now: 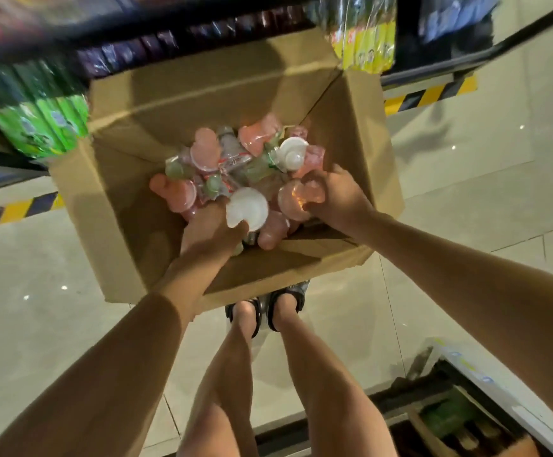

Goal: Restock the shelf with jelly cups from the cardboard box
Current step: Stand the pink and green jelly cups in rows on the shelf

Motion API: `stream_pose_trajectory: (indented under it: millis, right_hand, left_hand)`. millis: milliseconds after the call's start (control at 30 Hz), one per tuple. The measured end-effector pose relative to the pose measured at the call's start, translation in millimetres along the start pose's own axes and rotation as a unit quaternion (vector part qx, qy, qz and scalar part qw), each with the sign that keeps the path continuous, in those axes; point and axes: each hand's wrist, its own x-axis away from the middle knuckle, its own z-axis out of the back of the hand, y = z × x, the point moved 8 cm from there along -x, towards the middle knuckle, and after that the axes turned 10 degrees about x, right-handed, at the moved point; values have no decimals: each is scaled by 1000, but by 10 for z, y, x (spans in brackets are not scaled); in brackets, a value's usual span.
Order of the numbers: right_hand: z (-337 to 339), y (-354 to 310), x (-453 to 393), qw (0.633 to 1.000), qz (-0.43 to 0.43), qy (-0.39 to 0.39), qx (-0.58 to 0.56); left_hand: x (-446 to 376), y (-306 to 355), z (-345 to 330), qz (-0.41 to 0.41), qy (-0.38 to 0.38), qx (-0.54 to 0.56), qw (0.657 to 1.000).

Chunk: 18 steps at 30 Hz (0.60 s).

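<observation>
Head view: The cardboard box (pixel 143 179) stands open on the tiled floor (pixel 54 275), just in front of the shelf (pixel 71 44). Its bottom holds a loose pile of jelly cups (pixel 222 159) in pink, green and white. Both hands are inside the box. The left hand (pixel 212 229) curls its fingers round a white jelly cup (pixel 247 207). The right hand (pixel 334 192) grips a pink jelly cup (pixel 298 197). Green packets (pixel 38 123) hang at left, yellow packets (pixel 364 44) at right.
</observation>
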Motion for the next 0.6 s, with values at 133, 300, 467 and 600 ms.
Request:
stream_pose_trajectory:
  millis: [133, 300, 467, 600]
  right_hand:
    - [734, -436, 258, 994, 47, -17, 99]
    - [1870, -1055, 683, 995, 77, -8, 62]
    - [2934, -1710, 1095, 983, 132, 7, 130]
    - [3796, -2282, 1540, 966, 181, 32, 179]
  left_hand:
    - [388, 366, 701, -66, 14, -77, 995]
    - [1000, 936, 1628, -105, 29, -85, 990]
    - [1634, 1639, 2405, -140, 59, -163, 975]
    - [2269, 2276, 3010, -212, 102, -192, 953]
